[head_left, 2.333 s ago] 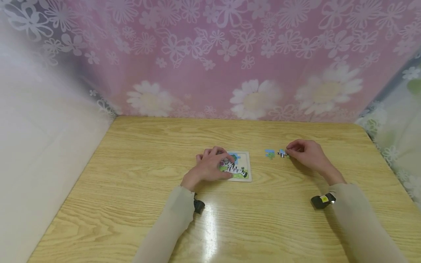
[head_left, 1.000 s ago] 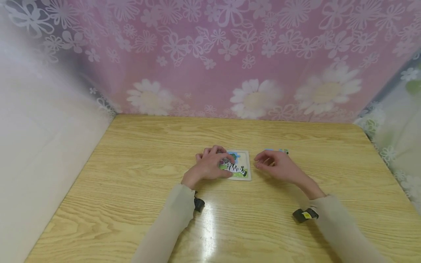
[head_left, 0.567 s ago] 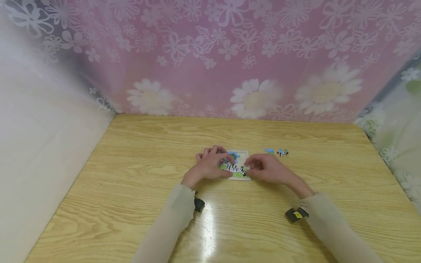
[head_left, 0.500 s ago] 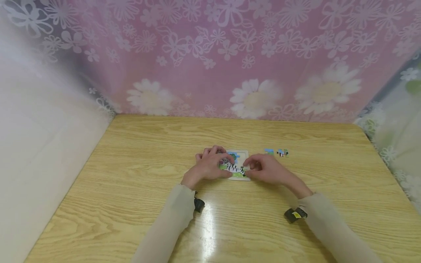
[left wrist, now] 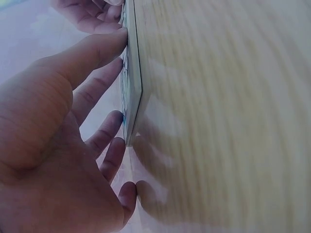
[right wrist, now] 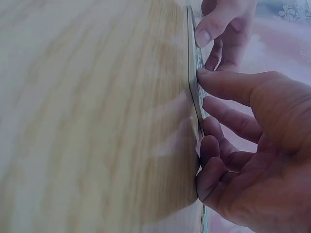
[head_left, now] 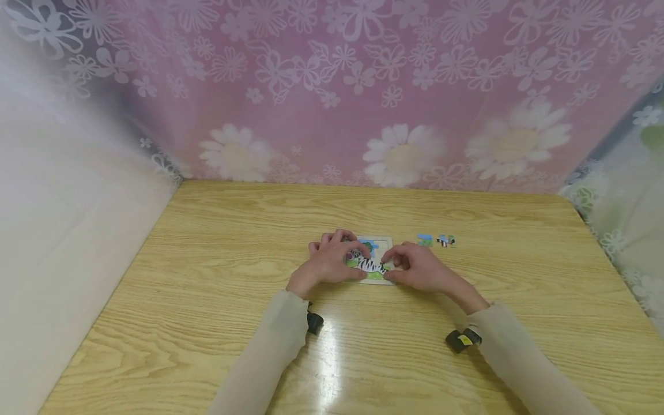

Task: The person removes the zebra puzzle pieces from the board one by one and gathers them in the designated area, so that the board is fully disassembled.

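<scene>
"While I rule the columns, main item and location?"

"One puzzle tray (head_left: 376, 282), pale rim, flat on the bench (head_left: 244, 230), under both hands. Contents: one zebra picture (head_left: 368, 265), partly covered; pale bare patch toward the far right corner."

"Entry for the left hand (head_left: 329, 259)?"

"Grip spread. Fingers fanned over the tray's left side, thumb tip at the near rim, little finger down on the bench."

"And the right hand (head_left: 419, 266)?"

"Thumb and forefinger apart, tips at the tray's right side; remaining fingers bent. Whether the grip pinches a piece, I cannot tell."

"Loose stock?"

"One blue-and-green piece (head_left: 424, 240). Beside it, apart, one multicoloured piece (head_left: 445, 241), possibly more than one. Both on the bench, right of the tray, beyond the right hand."

"Hazards?"

"Three, by judgement. First: tray sliding on the glossy bench, should the right hand push sideways harder than the left steadies. Second: a joint riding up out of the picture, should pressure fall on one edge only. Third: loose stock knocked astray, should the right hand sweep back low across it."
</scene>
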`<state>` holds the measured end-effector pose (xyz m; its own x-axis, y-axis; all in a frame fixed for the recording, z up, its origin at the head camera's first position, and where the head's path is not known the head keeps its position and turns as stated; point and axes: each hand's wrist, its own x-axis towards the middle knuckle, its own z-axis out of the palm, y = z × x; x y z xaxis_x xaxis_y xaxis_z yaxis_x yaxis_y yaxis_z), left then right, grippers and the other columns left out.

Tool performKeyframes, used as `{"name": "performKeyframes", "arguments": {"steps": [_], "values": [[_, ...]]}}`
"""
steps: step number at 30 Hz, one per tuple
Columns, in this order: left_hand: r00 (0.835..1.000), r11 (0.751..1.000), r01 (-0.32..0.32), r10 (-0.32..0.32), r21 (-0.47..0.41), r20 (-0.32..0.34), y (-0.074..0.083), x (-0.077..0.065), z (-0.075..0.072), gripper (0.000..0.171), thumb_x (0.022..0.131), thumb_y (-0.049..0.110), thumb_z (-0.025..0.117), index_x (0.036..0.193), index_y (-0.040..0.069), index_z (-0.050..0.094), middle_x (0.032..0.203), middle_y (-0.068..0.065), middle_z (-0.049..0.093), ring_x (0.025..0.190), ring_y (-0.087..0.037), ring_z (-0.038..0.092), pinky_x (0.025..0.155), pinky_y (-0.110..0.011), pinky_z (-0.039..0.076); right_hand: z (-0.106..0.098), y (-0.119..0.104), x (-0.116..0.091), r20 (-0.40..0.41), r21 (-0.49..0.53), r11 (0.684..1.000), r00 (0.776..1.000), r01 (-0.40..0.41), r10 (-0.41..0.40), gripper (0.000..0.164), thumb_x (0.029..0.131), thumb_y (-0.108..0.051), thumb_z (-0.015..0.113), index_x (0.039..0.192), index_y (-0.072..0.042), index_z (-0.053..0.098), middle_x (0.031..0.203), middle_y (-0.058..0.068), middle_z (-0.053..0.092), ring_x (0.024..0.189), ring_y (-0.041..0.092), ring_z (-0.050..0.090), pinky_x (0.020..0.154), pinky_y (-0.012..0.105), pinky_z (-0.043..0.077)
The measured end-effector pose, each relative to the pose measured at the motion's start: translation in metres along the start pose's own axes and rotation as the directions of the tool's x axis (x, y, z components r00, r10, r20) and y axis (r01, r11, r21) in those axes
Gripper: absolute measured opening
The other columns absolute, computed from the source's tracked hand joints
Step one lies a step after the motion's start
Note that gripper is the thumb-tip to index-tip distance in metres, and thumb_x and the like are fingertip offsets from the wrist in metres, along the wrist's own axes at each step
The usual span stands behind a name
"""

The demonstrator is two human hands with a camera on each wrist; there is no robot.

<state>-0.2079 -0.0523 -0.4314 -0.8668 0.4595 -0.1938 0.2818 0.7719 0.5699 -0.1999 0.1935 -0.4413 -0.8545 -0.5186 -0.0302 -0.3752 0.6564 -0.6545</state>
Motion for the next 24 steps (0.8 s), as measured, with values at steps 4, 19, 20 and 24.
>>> {"name": "performKeyframes", "arguments": {"steps": [4, 19, 20, 24], "values": [[1.000, 1.000, 0.004, -0.004, -0.004, 0.002, 0.0013, -0.0008, -0.0005, 0.031, 0.091, 0.043, 0.076, 0.121, 0.039, 0.067, 0.153, 0.003, 0.038, 0.136, -0.035, 0.030, 0.103, -0.060, 0.019, 0.0011, -0.0011, 0.0016, 0.002, 0.006, 1.000, 1.000, -0.021, 0.021, 0.024, 0.089, -0.018, 0.080, 0.109, -0.008, 0.072, 0.090, 0.006, 0.059, 0.075, 0.014, 0.047, 0.067, 0.027, 0.040], [1.000, 1.000, 0.026, -0.026, 0.009, -0.016, 0.0024, 0.0027, 0.0022, 0.029, 0.089, 0.043, 0.078, 0.116, 0.040, 0.068, 0.150, 0.005, 0.039, 0.134, -0.032, 0.031, 0.102, -0.057, 0.020, 0.0027, -0.0026, 0.0040, 0.019, 0.065, 0.995, 0.997, -0.077, 0.076, 0.023, 0.089, -0.014, 0.079, 0.109, -0.006, 0.069, 0.093, 0.007, 0.062, 0.080, 0.016, 0.050, 0.071, 0.028, 0.042], [0.999, 1.000, 0.029, -0.029, 0.008, -0.017, 0.0028, 0.0026, 0.0021, 0.029, 0.089, 0.043, 0.078, 0.116, 0.040, 0.068, 0.150, 0.005, 0.039, 0.134, -0.032, 0.031, 0.102, -0.057, 0.020, 0.0028, -0.0026, 0.0039, 0.017, 0.073, 0.994, 0.997, -0.079, 0.078, 0.023, 0.089, -0.014, 0.079, 0.108, -0.006, 0.068, 0.093, 0.006, 0.062, 0.080, 0.016, 0.051, 0.071, 0.028, 0.042], [0.999, 0.999, 0.040, -0.040, 0.005, -0.015, 0.0040, 0.0024, 0.0015, 0.029, 0.089, 0.042, 0.079, 0.115, 0.039, 0.068, 0.150, 0.005, 0.039, 0.134, -0.032, 0.031, 0.102, -0.057, 0.020, 0.0026, -0.0034, 0.0037, 0.009, 0.112, 0.991, 0.997, -0.078, 0.077, 0.023, 0.089, -0.012, 0.079, 0.108, -0.005, 0.067, 0.093, 0.006, 0.063, 0.079, 0.016, 0.053, 0.070, 0.026, 0.043]]}}
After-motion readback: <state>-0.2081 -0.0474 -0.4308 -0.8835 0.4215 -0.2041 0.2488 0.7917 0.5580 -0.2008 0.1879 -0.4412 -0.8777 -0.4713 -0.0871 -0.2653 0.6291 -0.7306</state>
